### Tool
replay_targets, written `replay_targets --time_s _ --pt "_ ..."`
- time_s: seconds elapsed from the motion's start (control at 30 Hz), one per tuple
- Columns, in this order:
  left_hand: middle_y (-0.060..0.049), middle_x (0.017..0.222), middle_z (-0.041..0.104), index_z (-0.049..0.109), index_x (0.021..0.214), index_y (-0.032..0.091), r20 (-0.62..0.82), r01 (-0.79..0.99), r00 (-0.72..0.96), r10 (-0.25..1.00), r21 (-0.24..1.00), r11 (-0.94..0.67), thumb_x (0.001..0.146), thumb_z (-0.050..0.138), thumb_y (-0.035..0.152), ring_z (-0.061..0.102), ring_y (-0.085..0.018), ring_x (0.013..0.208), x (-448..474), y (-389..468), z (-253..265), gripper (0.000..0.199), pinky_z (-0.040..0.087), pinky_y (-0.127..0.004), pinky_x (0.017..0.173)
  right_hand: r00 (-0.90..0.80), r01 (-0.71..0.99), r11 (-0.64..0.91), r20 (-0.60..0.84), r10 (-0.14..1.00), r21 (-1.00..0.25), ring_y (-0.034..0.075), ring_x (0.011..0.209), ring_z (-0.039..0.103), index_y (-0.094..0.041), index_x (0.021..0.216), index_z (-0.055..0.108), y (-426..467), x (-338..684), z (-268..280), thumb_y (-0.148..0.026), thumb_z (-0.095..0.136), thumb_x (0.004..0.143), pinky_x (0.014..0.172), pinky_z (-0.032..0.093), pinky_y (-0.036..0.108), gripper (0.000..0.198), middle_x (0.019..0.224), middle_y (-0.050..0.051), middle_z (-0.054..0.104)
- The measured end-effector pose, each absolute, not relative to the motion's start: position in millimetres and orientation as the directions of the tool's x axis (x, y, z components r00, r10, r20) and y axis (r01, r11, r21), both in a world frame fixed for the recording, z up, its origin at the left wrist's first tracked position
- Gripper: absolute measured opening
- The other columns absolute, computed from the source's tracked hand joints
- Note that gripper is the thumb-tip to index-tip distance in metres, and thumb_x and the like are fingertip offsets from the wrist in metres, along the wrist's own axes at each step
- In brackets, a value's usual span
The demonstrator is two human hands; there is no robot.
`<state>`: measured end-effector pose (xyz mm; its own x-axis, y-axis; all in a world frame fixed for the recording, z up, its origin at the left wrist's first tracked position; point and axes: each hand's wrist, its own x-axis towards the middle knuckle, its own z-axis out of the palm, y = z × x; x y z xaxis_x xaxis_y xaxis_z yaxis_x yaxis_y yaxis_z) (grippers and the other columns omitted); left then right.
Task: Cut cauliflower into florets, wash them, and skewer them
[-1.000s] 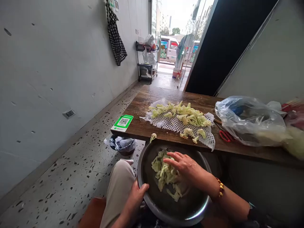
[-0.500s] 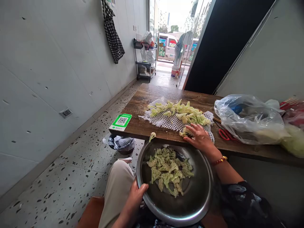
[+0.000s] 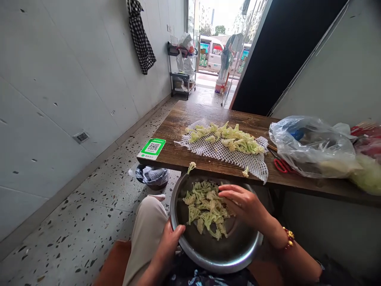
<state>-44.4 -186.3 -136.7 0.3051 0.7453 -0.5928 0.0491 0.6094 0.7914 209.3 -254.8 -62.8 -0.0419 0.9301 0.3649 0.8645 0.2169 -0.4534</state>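
Observation:
A wide steel bowl [image 3: 244,242] rests over my lap, tilted against the table's front edge. My left hand [image 3: 171,242] grips its left rim, thumb over the top. Pale green cauliflower florets [image 3: 205,210] lie heaped inside. Over the right part of this heap is my right hand [image 3: 242,202], fingers stretched out and palm turned down; what lies beneath the palm is hidden. More cauliflower pieces [image 3: 238,139] are spread on a white foam net [image 3: 205,147] on the table. One small floret [image 3: 245,172] sits by the table edge, and another [image 3: 191,167] is at the bowl's far rim.
The dark wooden table [image 3: 202,109] carries a green QR-code card [image 3: 152,148], red-handled scissors [image 3: 281,165] and a clear plastic bag [image 3: 312,147]. A lined bin [image 3: 153,176] stands on the floor to the left. A shelf cart [image 3: 181,71] is near the doorway.
My right hand has moved from the net's near edge down over the bowl. The florets it was touching have left that spot, except one small piece. My left hand keeps its grip.

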Motion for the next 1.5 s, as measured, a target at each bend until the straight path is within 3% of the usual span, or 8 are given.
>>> replay_targets --time_s 0.27,0.37,0.57,0.83,1.03,1.13,1.2,1.5 --pt "-0.006 0.08 0.071 0.064 0.098 0.015 -0.561 0.028 0.347 0.752 0.807 0.589 0.065 0.062 0.027 0.066 -0.024 0.078 -47 -190 -133 0.036 0.052 -0.031 0.069 0.29 0.957 -0.234 0.491 0.822 -0.174 0.032 0.114 0.062 -0.019 0.123 0.065 -249 278 -87 -0.027 0.053 0.096 0.097 0.051 0.055 0.031 0.124 0.014 0.066" --pt "-0.005 0.078 0.07 0.065 0.097 0.015 -0.551 0.036 0.333 0.765 0.818 0.574 0.064 0.06 0.026 0.065 -0.022 0.075 -47 -189 -135 0.036 0.052 -0.03 0.067 0.219 0.972 -0.153 0.462 0.86 -0.175 0.031 0.118 0.06 -0.018 0.121 0.066 -257 270 -98 -0.025 0.052 0.096 0.098 0.051 0.053 0.029 0.13 0.016 0.062" --pt "-0.006 0.084 0.071 0.062 0.108 0.015 -0.555 0.028 0.346 0.757 0.812 0.583 0.065 0.062 0.03 0.064 -0.023 0.072 -47 -188 -133 0.046 0.051 -0.03 0.061 -0.012 0.904 0.183 0.406 0.914 -0.386 0.019 0.109 0.065 -0.023 0.11 0.067 -234 220 -85 -0.021 0.051 0.097 0.094 0.055 0.036 0.021 0.119 0.008 0.068" --pt "-0.009 0.093 0.074 0.064 0.111 0.014 -0.552 -0.025 0.303 0.777 0.81 0.585 0.061 0.065 0.029 0.067 -0.03 0.095 -51 -187 -130 0.052 0.055 -0.037 0.081 -0.179 0.936 0.262 0.322 0.93 -0.237 0.031 0.135 0.045 -0.024 0.133 0.058 -125 169 -87 -0.017 0.065 0.087 0.108 0.043 0.051 0.047 0.149 0.012 0.048" --pt "-0.01 0.096 0.074 0.065 0.112 0.014 -0.535 -0.016 0.274 0.799 0.829 0.56 0.063 0.066 0.03 0.066 -0.033 0.103 -58 -186 -135 0.052 0.053 -0.039 0.087 -0.167 0.912 0.271 0.324 0.931 -0.309 0.022 0.105 0.062 -0.023 0.095 0.071 -132 168 -82 -0.02 0.054 0.095 0.093 0.051 0.038 0.017 0.109 0.007 0.069" --pt "-0.012 0.1 0.074 0.063 0.115 0.012 -0.528 -0.065 0.305 0.792 0.819 0.571 0.065 0.064 0.027 0.065 -0.033 0.105 -59 -182 -140 0.052 0.052 -0.04 0.09 -0.303 0.826 0.364 0.206 0.93 -0.43 0.016 0.089 0.067 -0.024 0.098 0.072 -161 173 -68 -0.021 0.058 0.093 0.082 0.054 0.029 0.014 0.097 0.003 0.071" --pt "-0.013 0.101 0.074 0.064 0.114 0.012 -0.527 -0.081 0.318 0.788 0.813 0.576 0.064 0.065 0.025 0.065 -0.033 0.105 -58 -179 -140 0.051 0.052 -0.04 0.091 -0.371 0.786 0.396 0.15 0.917 -0.474 0.017 0.095 0.068 -0.025 0.107 0.071 -171 180 -58 -0.024 0.062 0.092 0.086 0.055 0.028 0.017 0.106 0.003 0.072" --pt "-0.012 0.101 0.074 0.068 0.105 0.016 -0.57 -0.071 0.232 0.788 0.799 0.598 0.061 0.062 0.026 0.062 -0.034 0.113 -52 -176 -147 0.046 0.05 -0.04 0.096 -0.047 0.937 0.143 0.291 0.956 -0.32 0.031 0.137 0.045 -0.02 0.147 0.043 -37 260 -42 -0.037 0.068 0.086 0.111 0.039 0.05 0.068 0.15 0.018 0.045"
